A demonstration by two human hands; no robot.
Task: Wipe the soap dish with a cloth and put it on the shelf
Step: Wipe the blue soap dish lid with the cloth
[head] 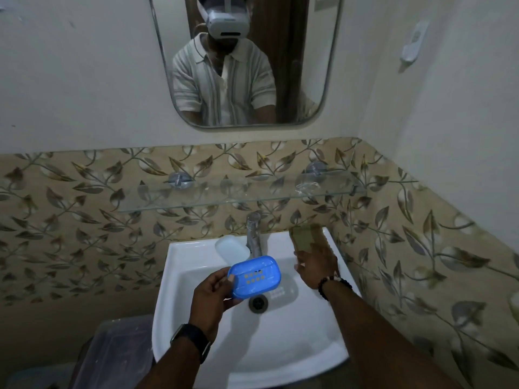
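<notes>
The blue soap dish (254, 276) is held over the sink (196, 318), below the tap (254, 234), pinched at its near-left end by the left hand (214, 299), thumb on its rim. The right hand (316, 265) reaches to the sink's back right corner, fingers resting on the tan cloth (304, 237); whether they grip it is unclear. The glass shelf (238, 196) spans the wall above.

Left hand (214, 293) raised, fingers curled in a pinch, right hand (317, 266) reaching forward, fingers closed
</notes>
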